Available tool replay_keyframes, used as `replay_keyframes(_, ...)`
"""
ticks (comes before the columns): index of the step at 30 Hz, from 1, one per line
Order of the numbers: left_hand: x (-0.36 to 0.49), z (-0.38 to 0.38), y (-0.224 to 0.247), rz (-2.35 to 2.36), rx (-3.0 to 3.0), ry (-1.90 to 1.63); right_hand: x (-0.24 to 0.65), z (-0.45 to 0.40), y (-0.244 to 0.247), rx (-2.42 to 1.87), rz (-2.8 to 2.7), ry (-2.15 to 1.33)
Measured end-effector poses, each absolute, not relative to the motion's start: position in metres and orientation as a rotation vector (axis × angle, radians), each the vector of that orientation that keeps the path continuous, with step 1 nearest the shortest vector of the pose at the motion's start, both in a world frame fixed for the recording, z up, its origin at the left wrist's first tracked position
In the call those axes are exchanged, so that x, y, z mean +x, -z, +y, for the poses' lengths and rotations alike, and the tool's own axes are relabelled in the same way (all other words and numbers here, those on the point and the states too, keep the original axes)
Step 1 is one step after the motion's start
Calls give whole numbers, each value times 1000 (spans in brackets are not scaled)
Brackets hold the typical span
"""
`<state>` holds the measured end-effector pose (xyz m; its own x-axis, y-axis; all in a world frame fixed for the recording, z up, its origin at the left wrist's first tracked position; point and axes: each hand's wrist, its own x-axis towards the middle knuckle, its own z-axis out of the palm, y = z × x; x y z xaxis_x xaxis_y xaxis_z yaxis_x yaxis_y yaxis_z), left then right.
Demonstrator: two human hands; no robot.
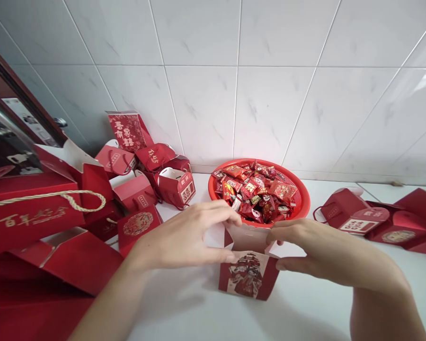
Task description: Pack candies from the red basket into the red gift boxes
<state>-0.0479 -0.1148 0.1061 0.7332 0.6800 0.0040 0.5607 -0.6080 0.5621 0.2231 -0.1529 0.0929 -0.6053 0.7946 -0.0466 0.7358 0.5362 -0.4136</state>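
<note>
A small red box with a printed picture on its front stands on the white surface, its top open and its pale inside showing. My left hand is at the box's left side, thumb near the front edge and fingers over the back left, curved around its rim. On the right, my right hand has its thumb at the front right corner and its fingers at the back right edge. Just behind the box is a red plastic basket full of wrapped red sweets.
Many red boxes and bags, some with cord handles, crowd the left side. More red boxes lie at the right. A tiled wall rises behind the white table.
</note>
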Motion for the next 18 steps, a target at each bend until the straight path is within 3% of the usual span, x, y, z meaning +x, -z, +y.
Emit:
replay_keyframes(8,-42,-107,-93,1077,2422,-335,222,-144,-96,-1355,-2624,-742)
replay_keyframes(18,-35,-79,-80,903,2388,-294,226,-122,-90,-1265,-2509,-791)
